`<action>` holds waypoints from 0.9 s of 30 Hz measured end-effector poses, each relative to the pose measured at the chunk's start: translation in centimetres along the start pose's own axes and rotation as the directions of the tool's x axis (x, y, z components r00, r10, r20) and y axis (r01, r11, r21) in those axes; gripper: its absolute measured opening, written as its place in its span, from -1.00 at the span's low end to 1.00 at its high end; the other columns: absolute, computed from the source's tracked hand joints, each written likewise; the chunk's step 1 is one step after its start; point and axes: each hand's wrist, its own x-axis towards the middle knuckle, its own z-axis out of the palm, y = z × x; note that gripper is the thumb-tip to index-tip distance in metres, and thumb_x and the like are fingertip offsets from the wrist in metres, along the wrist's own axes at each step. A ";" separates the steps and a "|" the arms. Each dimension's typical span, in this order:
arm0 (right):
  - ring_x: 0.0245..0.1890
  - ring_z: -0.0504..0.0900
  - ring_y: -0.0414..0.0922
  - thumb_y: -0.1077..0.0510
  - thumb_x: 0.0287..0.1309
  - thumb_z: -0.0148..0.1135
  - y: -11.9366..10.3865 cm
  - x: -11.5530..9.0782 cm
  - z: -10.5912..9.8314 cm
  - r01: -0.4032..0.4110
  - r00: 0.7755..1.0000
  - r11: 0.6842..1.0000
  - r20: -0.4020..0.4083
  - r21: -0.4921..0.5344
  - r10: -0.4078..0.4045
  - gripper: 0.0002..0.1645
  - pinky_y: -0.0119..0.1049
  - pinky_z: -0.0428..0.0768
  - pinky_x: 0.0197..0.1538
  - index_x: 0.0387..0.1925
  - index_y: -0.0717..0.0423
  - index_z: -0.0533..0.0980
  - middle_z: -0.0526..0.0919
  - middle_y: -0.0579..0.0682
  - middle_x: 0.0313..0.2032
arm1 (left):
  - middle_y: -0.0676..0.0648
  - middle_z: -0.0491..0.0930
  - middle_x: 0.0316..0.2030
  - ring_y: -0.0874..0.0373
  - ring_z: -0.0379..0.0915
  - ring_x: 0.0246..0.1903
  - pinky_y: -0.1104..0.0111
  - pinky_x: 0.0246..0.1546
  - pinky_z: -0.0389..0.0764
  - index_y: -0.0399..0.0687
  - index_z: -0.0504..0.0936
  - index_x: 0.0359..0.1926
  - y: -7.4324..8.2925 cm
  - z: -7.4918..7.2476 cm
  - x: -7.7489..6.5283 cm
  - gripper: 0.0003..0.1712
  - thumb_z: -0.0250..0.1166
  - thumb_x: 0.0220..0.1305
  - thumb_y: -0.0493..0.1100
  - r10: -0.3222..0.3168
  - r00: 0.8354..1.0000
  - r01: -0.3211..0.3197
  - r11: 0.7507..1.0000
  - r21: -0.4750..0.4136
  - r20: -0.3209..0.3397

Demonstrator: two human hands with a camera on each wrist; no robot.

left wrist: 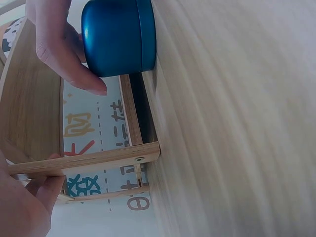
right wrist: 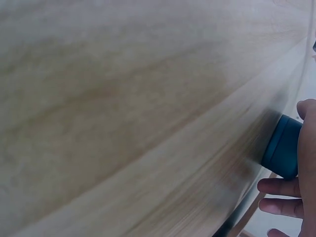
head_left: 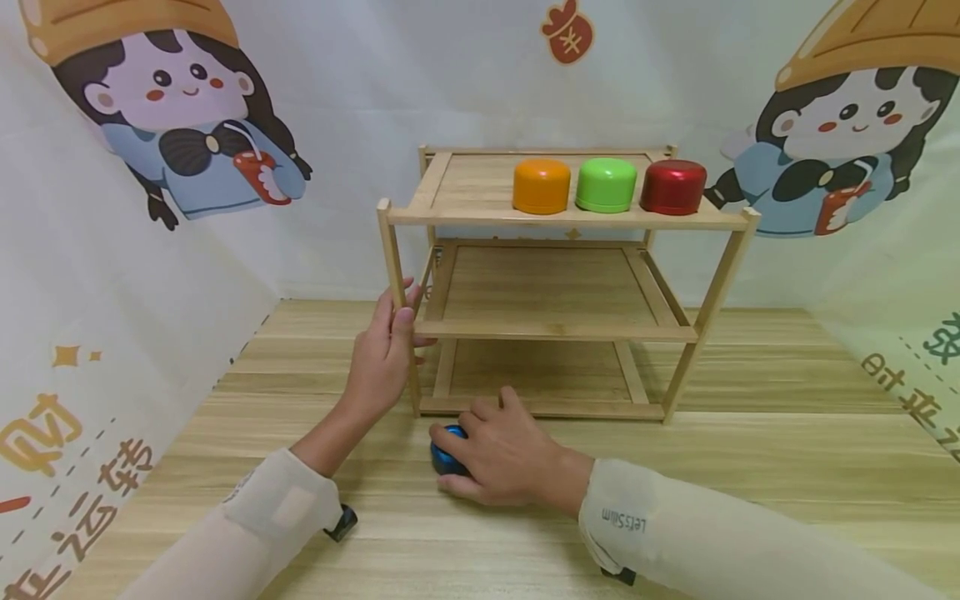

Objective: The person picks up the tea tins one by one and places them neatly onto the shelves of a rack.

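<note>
A small blue metallic canister point(head_left: 447, 450) stands on the table in front of the shelf's left part. My right hand point(head_left: 504, 457) grips it, thumb on the near side and fingers over the far side. In the left wrist view, the blue canister point(left wrist: 118, 38) shows a rounded end and a seam near its base. My left hand point(head_left: 384, 354) holds the front left post of the wooden shelf point(head_left: 555, 332), at the height of the middle tier. Orange point(head_left: 542, 187), green point(head_left: 606, 186) and red point(head_left: 673, 187) canisters sit in a row on the top tier's right half.
The wooden table point(head_left: 750, 500) spreads around the shelf. Behind and beside it hangs a white printed cloth point(head_left: 360, 75) with cartoon figures and characters. The shelf has three tiers, with upright posts at its corners.
</note>
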 end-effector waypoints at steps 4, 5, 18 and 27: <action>-0.11 0.61 -0.12 -0.54 0.41 -0.26 -0.1 0.1 0.1 -0.007 1.000 1.000 0.008 -0.005 0.007 -0.26 -0.05 0.51 -0.11 0.39 -0.32 0.36 0.74 -0.11 -0.08 | -0.01 0.41 0.44 -0.13 0.78 -0.20 0.19 -0.40 0.77 0.19 0.21 0.54 0.0 0.0 0.0 -0.44 -0.22 0.66 0.15 0.005 1.000 -0.005 1.000 0.007 0.001; -0.11 0.61 -0.12 -0.54 0.41 -0.26 -0.1 0.2 0.1 -0.008 1.000 1.000 0.011 -0.007 0.008 -0.26 -0.04 0.51 -0.10 0.39 -0.32 0.36 0.74 -0.11 -0.07 | -0.01 0.41 0.44 -0.11 0.78 -0.20 0.19 -0.40 0.77 0.19 0.21 0.54 0.0 0.0 0.0 -0.44 -0.22 0.66 0.15 0.006 1.000 -0.006 1.000 0.009 0.001; -0.13 0.65 -0.13 -0.51 0.44 -0.26 -0.5 0.6 0.6 -0.008 1.000 1.000 0.000 -0.022 0.008 -0.30 -0.03 0.56 -0.11 0.32 -0.28 0.38 0.74 -0.12 -0.12 | -0.08 0.41 0.45 -0.16 0.77 -0.16 0.01 -0.35 0.78 0.24 0.19 0.55 0.0 0.0 -0.2 -0.46 -0.22 0.66 0.13 -0.006 1.000 0.007 1.000 -0.017 0.016; -0.12 0.64 -0.13 -0.50 0.45 -0.26 -0.3 0.6 0.7 0.005 1.000 1.000 -0.017 -0.015 -0.005 -0.32 -0.01 0.57 -0.10 0.30 -0.26 0.39 0.73 -0.12 -0.13 | -0.06 0.41 0.45 -0.11 0.78 -0.18 0.22 -0.38 0.78 0.23 0.18 0.55 0.1 0.0 -0.1 -0.45 -0.22 0.66 0.13 0.004 1.000 -0.004 1.000 0.004 0.013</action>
